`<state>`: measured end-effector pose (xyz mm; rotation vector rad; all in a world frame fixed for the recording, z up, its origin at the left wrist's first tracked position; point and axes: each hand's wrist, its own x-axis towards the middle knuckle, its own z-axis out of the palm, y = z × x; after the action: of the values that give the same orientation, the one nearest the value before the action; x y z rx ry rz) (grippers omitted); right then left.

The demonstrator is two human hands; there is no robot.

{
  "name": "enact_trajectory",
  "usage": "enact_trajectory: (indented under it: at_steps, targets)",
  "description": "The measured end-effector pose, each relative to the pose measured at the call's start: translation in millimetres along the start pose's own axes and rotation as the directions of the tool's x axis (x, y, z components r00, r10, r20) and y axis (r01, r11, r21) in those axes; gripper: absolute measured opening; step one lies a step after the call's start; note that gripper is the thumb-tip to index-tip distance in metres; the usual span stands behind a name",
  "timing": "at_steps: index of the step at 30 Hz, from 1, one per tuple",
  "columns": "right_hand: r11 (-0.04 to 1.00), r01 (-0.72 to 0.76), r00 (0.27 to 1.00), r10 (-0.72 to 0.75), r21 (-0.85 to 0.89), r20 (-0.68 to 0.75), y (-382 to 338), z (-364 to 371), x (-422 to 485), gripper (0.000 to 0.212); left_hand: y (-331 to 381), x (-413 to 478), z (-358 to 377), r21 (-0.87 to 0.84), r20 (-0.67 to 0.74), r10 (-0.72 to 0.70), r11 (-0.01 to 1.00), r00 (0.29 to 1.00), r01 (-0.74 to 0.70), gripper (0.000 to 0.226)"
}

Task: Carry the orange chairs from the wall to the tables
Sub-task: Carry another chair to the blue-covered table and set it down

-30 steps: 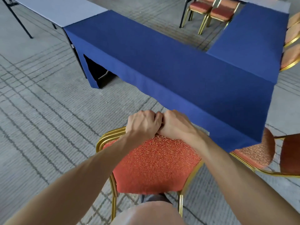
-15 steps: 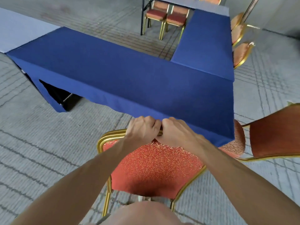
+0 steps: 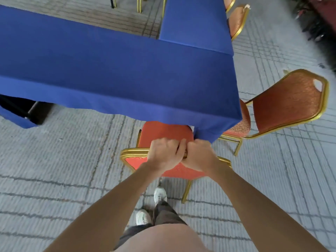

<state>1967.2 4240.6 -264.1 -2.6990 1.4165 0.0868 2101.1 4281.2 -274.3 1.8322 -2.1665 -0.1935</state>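
My left hand [image 3: 164,154] and right hand [image 3: 197,155] grip the gilt rail of the brocade orange chair [image 3: 163,130]. Ahead, a blue-clothed table [image 3: 127,70] on grey ribbed carpet [image 3: 54,160].

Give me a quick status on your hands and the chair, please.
Left hand and right hand grip the top rail of the orange padded gold-framed chair. Seat front under the blue-clothed table corner. Second orange chair close on the right.

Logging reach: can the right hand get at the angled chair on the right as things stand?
Likely yes once freed: the right hand grips the near chair beside the left hand, but only carpet separates it from the angled chair.
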Motion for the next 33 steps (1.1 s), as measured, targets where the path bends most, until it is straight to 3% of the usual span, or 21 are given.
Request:
enact_trajectory:
  at_steps: [2,4,7,10,14,18,23,29,33]
  targets:
    - [0.999,-0.014,1.000,0.014,0.030,-0.024,10,8,-12,0.021,15,-5,0,0.014,-0.061,0.064,0.998,0.996,-0.063,0.029]
    - [0.999,0.006,1.000,-0.007,0.032,0.017,6,12,-18,0.017,16,-13,-5,-0.043,-0.116,0.034,0.998,0.993,-0.039,0.033]
    - [0.998,-0.018,0.989,0.008,0.065,0.147,-6,10,-15,0.018,8,-19,-12,-0.065,-0.090,0.016,0.998,0.996,-0.022,0.033]
    - [0.990,-0.056,0.990,0.038,0.129,0.137,-12,7,-18,0.017,2,-23,-5,0.105,0.011,0.123,0.987,0.992,-0.123,0.005]
    - [0.973,-0.145,0.985,0.124,0.182,0.121,-16,5,-24,0.018,-1,-19,1,0.184,0.094,0.144,0.970,0.985,-0.159,0.016]
    - [0.957,-0.220,0.971,0.196,0.190,0.137,-3,5,-21,0.020,8,-5,5,0.186,0.049,0.144,0.971,0.988,-0.150,0.023]
    - [0.949,-0.252,0.961,0.222,0.191,0.167,6,14,-15,0.020,5,5,17,0.165,0.030,0.135,0.977,0.990,-0.138,0.013]
    - [0.972,-0.166,0.968,0.129,0.168,0.214,30,23,24,0.036,-12,48,44,0.132,-0.047,0.110,0.986,0.993,-0.103,0.023]
    - [0.995,0.011,0.970,-0.036,0.102,0.239,63,34,52,0.033,-15,78,64,0.131,0.067,0.124,0.983,0.990,-0.132,0.020]
